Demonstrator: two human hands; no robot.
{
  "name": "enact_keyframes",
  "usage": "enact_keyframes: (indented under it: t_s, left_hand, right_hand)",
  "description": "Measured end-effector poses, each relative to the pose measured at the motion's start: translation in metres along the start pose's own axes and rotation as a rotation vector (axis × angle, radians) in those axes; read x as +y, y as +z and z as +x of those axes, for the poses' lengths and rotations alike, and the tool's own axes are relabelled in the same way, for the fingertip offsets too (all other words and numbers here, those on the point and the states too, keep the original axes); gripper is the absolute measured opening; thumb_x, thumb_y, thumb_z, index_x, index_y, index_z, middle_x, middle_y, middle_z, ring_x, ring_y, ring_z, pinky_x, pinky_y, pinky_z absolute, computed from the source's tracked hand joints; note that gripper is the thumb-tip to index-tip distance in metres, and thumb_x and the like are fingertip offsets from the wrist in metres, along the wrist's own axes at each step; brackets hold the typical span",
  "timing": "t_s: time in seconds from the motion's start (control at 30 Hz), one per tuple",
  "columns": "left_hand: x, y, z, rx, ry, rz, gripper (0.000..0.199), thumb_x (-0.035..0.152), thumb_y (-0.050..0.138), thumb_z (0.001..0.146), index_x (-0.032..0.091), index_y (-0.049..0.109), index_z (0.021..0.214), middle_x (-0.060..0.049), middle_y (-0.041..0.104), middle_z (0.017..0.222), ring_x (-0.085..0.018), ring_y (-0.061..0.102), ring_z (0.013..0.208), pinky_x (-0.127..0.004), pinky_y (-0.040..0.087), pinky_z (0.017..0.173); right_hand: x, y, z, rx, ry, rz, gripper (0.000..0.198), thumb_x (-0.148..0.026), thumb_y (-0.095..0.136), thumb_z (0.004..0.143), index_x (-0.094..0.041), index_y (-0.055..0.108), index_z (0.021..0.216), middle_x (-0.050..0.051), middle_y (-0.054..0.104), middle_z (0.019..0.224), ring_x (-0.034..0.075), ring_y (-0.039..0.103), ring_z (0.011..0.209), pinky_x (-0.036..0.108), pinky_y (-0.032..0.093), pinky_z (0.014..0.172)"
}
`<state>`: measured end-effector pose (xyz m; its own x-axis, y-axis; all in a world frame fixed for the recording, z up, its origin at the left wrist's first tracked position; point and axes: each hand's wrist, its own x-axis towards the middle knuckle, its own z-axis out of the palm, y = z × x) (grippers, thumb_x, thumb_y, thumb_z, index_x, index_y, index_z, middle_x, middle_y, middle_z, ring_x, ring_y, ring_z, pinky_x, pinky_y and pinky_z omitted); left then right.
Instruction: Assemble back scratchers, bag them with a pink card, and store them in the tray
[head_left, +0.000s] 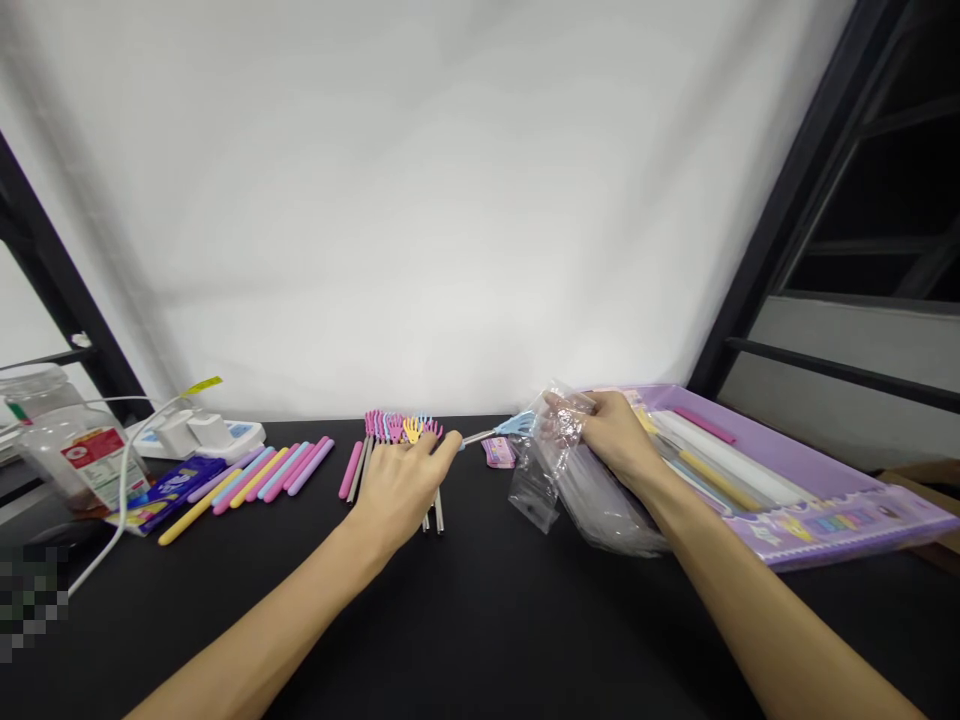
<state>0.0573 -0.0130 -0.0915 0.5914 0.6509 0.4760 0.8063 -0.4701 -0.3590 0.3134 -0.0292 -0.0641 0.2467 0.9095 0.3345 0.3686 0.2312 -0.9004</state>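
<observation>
My left hand (pixel 401 480) is closed on a telescopic back scratcher. Its light blue claw head (pixel 516 424) points right, and its metal rod (pixel 478 437) runs back to my fingers. My right hand (pixel 604 425) pinches the crumpled end of some clear plastic bags (pixel 600 500), which hang down to the table. The blue claw touches or overlaps the plastic at its near side; I cannot tell whether it is inside. Beneath and behind my left hand lies a row of back scratchers (pixel 395 428) with pink, blue and yellow heads. A pink handle (pixel 350 470) lies at the row's left.
Several pastel handles (pixel 277 473) lie at left, beside a purple packet (pixel 176 490), a power strip (pixel 244 437), a clear jar (pixel 82 450) and a white cable (pixel 124 480). A small pink packet (pixel 499 452) sits mid-table. At right stands a purple display box (pixel 780 465) holding wrapped sticks.
</observation>
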Motion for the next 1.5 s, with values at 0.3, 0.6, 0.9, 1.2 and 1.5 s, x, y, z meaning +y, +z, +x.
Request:
enact_keyframes:
  t_s: [0.3,0.6,0.9,1.2,1.5]
  left_hand:
    - [0.004,0.011,0.002,-0.01,-0.097,-0.279,0.019,0.03,0.041,0.099,0.02,0.057,0.104,-0.003,0.067,0.08,-0.02,0.063,0.06,-0.028,0.024,0.05]
    - [0.002,0.012,0.001,0.01,-0.199,-0.94,0.039,0.039,0.053,0.091,0.025,0.045,0.127,0.001,0.064,0.082,-0.013,0.054,0.056,-0.025,0.037,0.057]
    - [-0.018,-0.002,0.009,-0.45,-0.055,-1.602,0.058,0.041,0.057,0.089,0.022,0.043,0.142,-0.01,0.069,0.097,-0.012,0.06,0.062,-0.021,0.038,0.047]
    - [-0.013,0.002,0.01,-0.346,-0.253,-1.688,0.037,0.047,0.073,0.076,0.014,0.057,0.083,-0.006,0.068,0.072,-0.018,0.068,0.067,-0.032,0.058,0.062]
    - [-0.007,0.002,0.011,-0.407,-0.184,-1.861,0.054,0.034,0.077,0.075,0.014,0.057,0.121,-0.012,0.071,0.105,-0.021,0.07,0.094,-0.034,0.057,0.087]
  right_hand:
    - [0.01,0.017,0.0,-0.062,0.007,0.119,0.034,-0.045,0.079,0.067,-0.012,0.073,0.074,0.007,0.073,0.07,0.023,0.068,0.066,0.03,0.053,0.061]
    - [0.002,0.041,-0.016,-0.175,0.164,0.505,0.038,-0.037,0.082,0.067,-0.016,0.07,0.095,0.007,0.073,0.081,0.024,0.07,0.076,0.033,0.057,0.066]
    - [-0.004,0.035,-0.021,-0.321,0.089,0.475,0.032,-0.038,0.08,0.071,-0.015,0.069,0.09,0.008,0.073,0.082,0.022,0.069,0.07,0.033,0.057,0.064]
    - [-0.003,0.036,-0.018,-0.25,0.065,0.405,0.036,-0.039,0.085,0.063,-0.016,0.069,0.085,0.006,0.071,0.082,0.019,0.067,0.072,0.028,0.055,0.06]
    - [0.002,0.034,-0.013,-0.272,0.116,0.534,0.029,-0.037,0.083,0.068,-0.014,0.069,0.079,0.007,0.071,0.077,0.017,0.067,0.071,0.026,0.055,0.062]
